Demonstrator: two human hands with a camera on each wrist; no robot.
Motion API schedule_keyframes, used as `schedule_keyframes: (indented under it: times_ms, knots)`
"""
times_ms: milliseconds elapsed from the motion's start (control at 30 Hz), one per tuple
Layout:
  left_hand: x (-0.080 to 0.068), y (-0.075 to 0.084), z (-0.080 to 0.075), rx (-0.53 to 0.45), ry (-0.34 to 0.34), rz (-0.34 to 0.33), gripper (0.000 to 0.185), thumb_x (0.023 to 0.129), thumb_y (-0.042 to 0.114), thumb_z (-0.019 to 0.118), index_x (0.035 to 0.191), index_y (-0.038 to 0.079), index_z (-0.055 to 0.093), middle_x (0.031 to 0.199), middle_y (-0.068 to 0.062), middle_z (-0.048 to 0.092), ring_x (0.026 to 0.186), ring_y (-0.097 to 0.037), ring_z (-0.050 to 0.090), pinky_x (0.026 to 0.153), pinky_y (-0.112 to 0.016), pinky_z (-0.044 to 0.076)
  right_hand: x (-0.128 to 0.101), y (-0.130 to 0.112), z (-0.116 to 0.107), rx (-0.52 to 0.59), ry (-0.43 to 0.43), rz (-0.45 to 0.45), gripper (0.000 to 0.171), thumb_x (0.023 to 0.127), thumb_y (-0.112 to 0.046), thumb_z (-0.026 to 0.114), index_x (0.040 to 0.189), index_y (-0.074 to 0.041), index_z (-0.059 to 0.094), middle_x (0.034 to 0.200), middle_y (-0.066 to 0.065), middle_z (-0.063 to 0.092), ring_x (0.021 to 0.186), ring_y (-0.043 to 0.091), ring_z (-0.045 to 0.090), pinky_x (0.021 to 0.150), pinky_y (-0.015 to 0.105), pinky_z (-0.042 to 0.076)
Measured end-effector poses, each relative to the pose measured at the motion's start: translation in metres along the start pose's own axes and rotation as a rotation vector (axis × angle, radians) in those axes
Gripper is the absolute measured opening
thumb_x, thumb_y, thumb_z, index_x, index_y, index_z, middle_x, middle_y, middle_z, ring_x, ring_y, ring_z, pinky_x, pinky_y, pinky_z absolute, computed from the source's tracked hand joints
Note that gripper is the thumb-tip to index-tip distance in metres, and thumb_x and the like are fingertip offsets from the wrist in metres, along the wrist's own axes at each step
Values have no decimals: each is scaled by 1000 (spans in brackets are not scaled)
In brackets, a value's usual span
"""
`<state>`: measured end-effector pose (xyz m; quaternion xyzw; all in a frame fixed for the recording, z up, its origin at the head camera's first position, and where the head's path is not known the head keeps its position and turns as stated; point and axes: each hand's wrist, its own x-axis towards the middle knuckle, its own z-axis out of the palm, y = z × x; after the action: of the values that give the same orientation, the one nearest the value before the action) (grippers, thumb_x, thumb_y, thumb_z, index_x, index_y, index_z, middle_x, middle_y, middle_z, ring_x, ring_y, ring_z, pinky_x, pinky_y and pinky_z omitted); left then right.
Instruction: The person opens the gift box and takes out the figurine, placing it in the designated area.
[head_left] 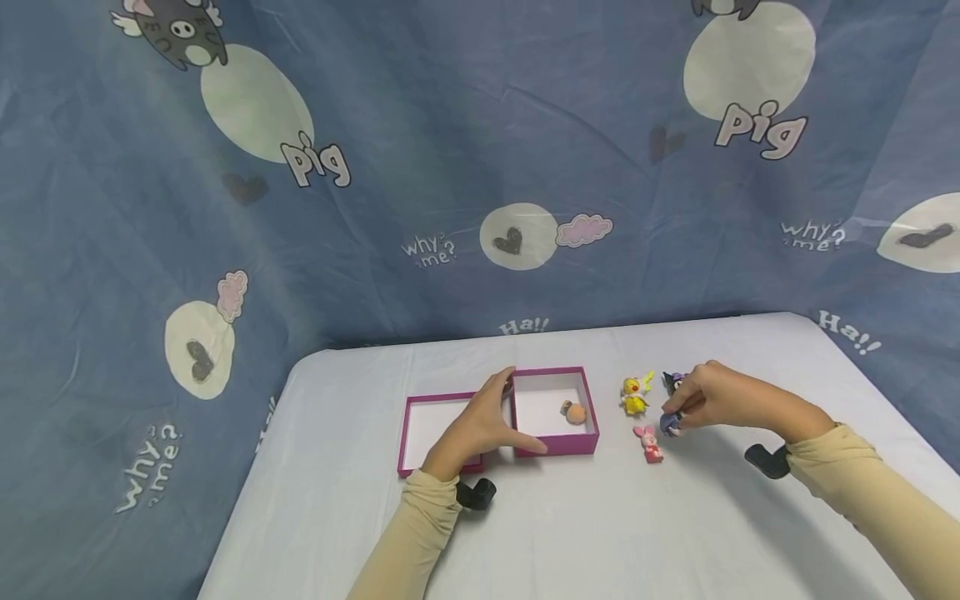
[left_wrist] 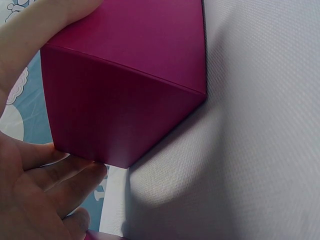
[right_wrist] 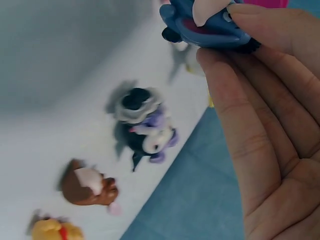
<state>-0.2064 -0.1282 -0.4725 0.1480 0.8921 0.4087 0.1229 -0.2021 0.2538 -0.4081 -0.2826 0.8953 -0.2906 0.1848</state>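
The left hand [head_left: 480,425] holds the open magenta box [head_left: 555,446] steady: its thumb lies along the near front wall and its fingers curl over the left wall, as the left wrist view also shows. Just behind this hand lies the lid [head_left: 420,417], flat and open side up. Inside the box, beyond the thumb tip, sits one orange toy [head_left: 575,412].

To the right of the box, between both hands, stand a yellow figure [head_left: 634,395] and a pink figure [head_left: 649,442]. The right hand [head_left: 712,400] pinches a blue toy [right_wrist: 205,25] at its fingertips [right_wrist: 235,65], just above the table [head_left: 600,533] and close beside the pink figure. A dark purple figure [right_wrist: 145,127] stands just behind these fingers.

I judge the step to be picking the blue toy for the box. The next move calls for a lift and a carry leftward over the box wall. The yellow and pink figures stand in this path, so the hand must pass above them.
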Motion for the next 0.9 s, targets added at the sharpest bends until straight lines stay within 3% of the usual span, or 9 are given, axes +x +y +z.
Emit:
schedule_keyframes:
  times_ms: [467,900]
  knots:
    - [0,0,0,1,1,-3,134,61,46,100,165,16,22,168,-10,33,155,-31,35,125,-54,34,-12,18,10,-112,27,6,21,78,-1,85,98,-2,83,99,11,81,88,12,76,72,23,62]
    - [-1,1,0,4,8,-3,135,60,47,100,165,15,22,169,-10,31,156,-32,33,126,-55,32,-18,15,15,-142,44,34,26,72,-5,91,97,-3,82,100,11,80,90,24,77,76,31,65]
